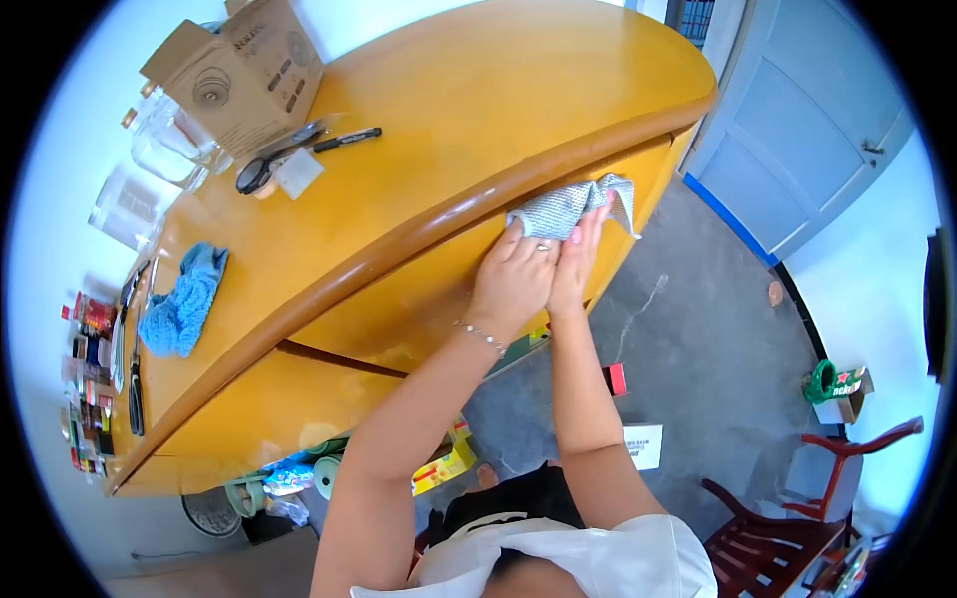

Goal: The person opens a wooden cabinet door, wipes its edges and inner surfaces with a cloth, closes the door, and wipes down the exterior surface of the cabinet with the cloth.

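A grey woven cleaning cloth (558,211) is bunched against the front panel of the yellow wooden cabinet (419,279), just under its rounded brown edge. My left hand (510,274), with a bracelet at the wrist and a ring, has its fingers bent over the cloth's lower left part. Close beside it, my right hand (575,261) grips the cloth's right part, its fingers pointing up along the fabric. The cloth's right end hangs loose past the fingers. Some of the fingertips are hidden by the cloth.
On the cabinet top are a blue fluffy cloth (186,304), a cardboard box (239,85), glass bottles (164,140), a black marker (347,140) and scissors (136,394). A dark red wooden chair (778,538) stands at lower right, and a white box (643,446) lies on the floor.
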Demonstrator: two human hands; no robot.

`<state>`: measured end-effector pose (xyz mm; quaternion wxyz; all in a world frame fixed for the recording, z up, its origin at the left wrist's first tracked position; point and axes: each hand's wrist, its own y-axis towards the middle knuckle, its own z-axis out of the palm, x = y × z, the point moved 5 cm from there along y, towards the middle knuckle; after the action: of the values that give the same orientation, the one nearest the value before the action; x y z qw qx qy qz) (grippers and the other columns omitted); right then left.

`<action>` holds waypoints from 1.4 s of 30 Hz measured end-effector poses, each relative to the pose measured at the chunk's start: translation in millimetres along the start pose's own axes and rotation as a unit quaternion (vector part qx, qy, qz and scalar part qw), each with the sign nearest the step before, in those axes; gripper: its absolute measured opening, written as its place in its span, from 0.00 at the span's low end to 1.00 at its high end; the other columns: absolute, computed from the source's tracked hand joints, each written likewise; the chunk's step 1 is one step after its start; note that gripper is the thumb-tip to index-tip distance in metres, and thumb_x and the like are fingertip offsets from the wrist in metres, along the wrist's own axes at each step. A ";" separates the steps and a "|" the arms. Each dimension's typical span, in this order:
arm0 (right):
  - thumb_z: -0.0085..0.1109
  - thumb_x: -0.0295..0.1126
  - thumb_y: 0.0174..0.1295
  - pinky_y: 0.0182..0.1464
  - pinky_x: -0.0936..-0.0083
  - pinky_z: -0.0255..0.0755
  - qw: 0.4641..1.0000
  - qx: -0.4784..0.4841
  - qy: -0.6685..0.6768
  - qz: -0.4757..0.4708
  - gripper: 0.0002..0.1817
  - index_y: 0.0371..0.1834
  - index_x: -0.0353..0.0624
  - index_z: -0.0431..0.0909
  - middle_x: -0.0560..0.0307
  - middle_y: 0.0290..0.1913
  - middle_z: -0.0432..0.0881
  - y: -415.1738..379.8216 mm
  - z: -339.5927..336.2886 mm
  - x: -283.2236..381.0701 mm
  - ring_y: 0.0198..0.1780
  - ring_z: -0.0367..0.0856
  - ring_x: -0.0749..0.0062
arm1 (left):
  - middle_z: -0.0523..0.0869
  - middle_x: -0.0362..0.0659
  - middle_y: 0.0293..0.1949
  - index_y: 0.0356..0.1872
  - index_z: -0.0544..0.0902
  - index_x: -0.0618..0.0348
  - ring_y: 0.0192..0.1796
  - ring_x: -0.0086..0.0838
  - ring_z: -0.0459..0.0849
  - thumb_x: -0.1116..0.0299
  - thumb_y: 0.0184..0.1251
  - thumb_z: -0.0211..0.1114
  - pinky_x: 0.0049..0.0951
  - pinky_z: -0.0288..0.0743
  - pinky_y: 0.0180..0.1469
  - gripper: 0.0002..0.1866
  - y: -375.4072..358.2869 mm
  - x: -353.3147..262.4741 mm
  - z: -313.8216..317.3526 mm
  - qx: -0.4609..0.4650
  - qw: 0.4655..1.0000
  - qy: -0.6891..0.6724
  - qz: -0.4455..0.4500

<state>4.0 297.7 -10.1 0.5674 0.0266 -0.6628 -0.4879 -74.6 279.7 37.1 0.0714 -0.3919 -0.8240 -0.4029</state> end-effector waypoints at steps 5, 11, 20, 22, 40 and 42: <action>0.49 0.42 0.52 0.51 0.55 0.62 0.948 0.311 -0.068 0.023 0.16 0.36 0.42 0.75 0.45 0.42 0.75 -115.8 79.2 49.1 0.51 0.70 0.50 | 0.74 0.44 0.51 0.51 0.67 0.57 0.55 0.30 0.70 0.56 0.56 0.49 0.36 0.64 0.54 0.23 -140.5 53.0 -12.2 0.340 0.858 -0.173 -0.345; 0.50 0.42 0.53 0.52 0.56 0.63 0.905 0.411 -0.065 0.092 0.28 0.58 0.42 0.63 0.46 0.49 0.74 -96.8 79.6 57.7 0.50 0.72 0.53 | 0.77 0.43 0.50 0.58 0.65 0.56 0.39 0.33 0.82 0.56 0.60 0.47 0.43 0.71 0.43 0.26 -121.9 48.9 -31.0 0.420 0.829 -0.024 -0.369; 0.30 0.48 0.65 0.67 0.60 0.23 0.996 0.035 -0.045 -0.063 0.32 0.68 0.46 0.38 0.45 0.69 0.31 27.1 -37.4 -68.3 0.70 0.27 0.54 | 0.79 0.35 0.27 0.22 0.77 0.52 0.38 0.22 0.75 0.67 0.49 0.53 0.28 0.66 0.45 0.05 37.8 -39.1 37.2 0.009 0.999 -0.039 -0.017; 0.33 0.44 0.64 0.67 0.59 0.25 1.000 0.025 -0.002 0.017 0.31 0.63 0.32 0.49 0.39 0.68 0.35 -25.7 -8.3 -57.8 0.69 0.31 0.49 | 0.81 0.37 0.25 0.25 0.78 0.51 0.32 0.24 0.78 0.66 0.52 0.52 0.29 0.68 0.47 0.06 -21.6 -27.8 37.5 0.210 0.961 -0.116 -0.134; 0.31 0.35 0.63 0.66 0.53 0.28 0.986 0.103 -0.094 0.087 0.27 0.61 0.26 0.48 0.28 0.65 0.36 -63.3 -30.5 -105.5 0.67 0.33 0.37 | 0.79 0.41 0.37 0.43 0.77 0.59 0.40 0.31 0.74 0.64 0.54 0.49 0.33 0.64 0.49 0.17 -47.2 -68.2 95.1 0.171 0.984 -0.059 -0.013; 0.32 0.34 0.63 0.66 0.52 0.30 0.983 0.143 -0.076 0.083 0.26 0.59 0.24 0.49 0.26 0.65 0.37 -105.5 -29.2 -109.2 0.67 0.35 0.35 | 0.78 0.40 0.40 0.46 0.75 0.60 0.45 0.30 0.73 0.64 0.55 0.48 0.32 0.62 0.53 0.18 -82.1 -77.9 98.0 0.157 0.986 -0.057 -0.019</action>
<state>10.8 288.9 -164.4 0.5444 0.0154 -0.7669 -0.3395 -59.7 274.1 -111.8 0.0775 -0.3823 -0.8871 -0.2467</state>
